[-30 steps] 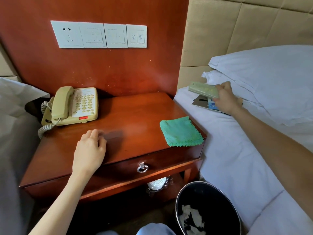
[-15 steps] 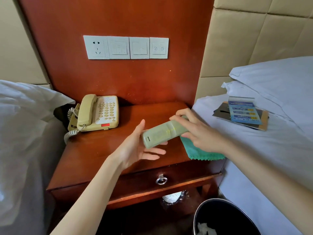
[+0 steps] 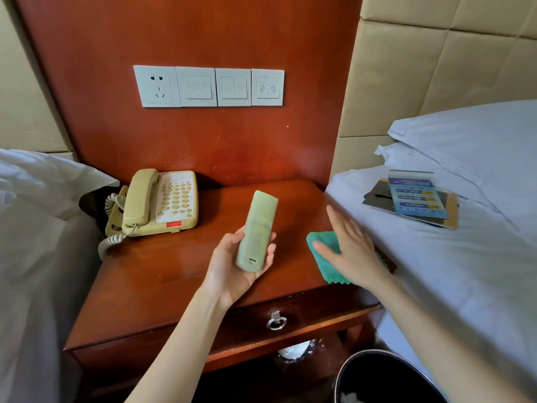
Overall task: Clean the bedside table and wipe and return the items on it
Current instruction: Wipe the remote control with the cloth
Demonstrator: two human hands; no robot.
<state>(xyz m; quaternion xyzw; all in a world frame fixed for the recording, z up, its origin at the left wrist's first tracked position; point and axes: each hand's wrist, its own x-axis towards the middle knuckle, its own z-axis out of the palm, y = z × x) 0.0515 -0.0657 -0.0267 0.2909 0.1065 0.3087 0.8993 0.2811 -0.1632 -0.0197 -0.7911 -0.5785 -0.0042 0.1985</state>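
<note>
My left hand holds a pale green remote control palm up above the middle of the wooden bedside table. The remote points away from me toward the wall. My right hand is flat with fingers spread, resting on or just over a green cloth at the table's right front corner; the hand covers most of the cloth. A beige telephone sits at the table's back left.
A blue leaflet on dark cards lies on the white bed to the right, below pillows. A black waste bin stands at the lower right. Another bed is at the left. The drawer has a ring pull.
My right hand brought the remote from the bed to the table and passed it to my left hand. The right hand then let go and moved down onto the green cloth.
</note>
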